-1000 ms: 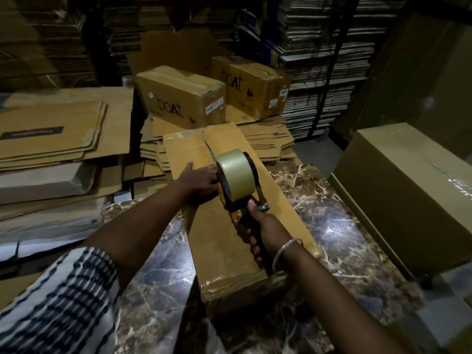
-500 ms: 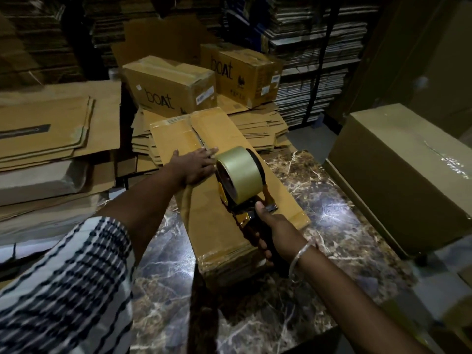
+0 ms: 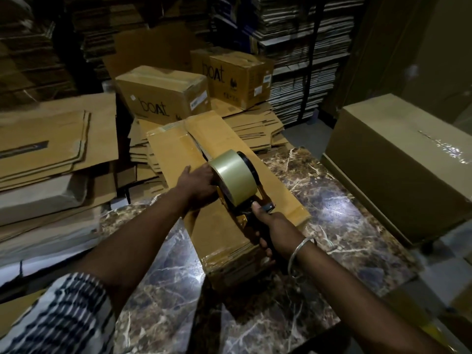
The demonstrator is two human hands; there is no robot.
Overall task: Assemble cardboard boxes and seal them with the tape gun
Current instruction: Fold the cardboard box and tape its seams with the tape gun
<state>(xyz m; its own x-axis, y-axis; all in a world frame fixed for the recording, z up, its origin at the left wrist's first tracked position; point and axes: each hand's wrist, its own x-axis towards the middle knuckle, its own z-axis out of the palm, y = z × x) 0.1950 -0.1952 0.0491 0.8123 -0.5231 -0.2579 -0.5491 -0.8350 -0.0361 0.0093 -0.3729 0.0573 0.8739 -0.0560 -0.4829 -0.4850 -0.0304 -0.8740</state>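
Right hand (image 3: 277, 226) clenched round tape gun (image 3: 236, 180) handle; left hand (image 3: 198, 182), at gun's nine o'clock, flat on box (image 3: 222, 231). Cardboard light, flexes; brace beside seam.

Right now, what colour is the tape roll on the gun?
Pale olive-tan, glossy. The tape roll shows best in the head view, the only one.

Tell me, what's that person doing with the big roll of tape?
A person is taping a long, narrow cardboard box shut on a marble table. The right hand grips the handle of the tape gun, which sits on the box's top seam. The left hand presses flat on the box beside the roll. The near part looks taped; the seam beyond the gun looks open.
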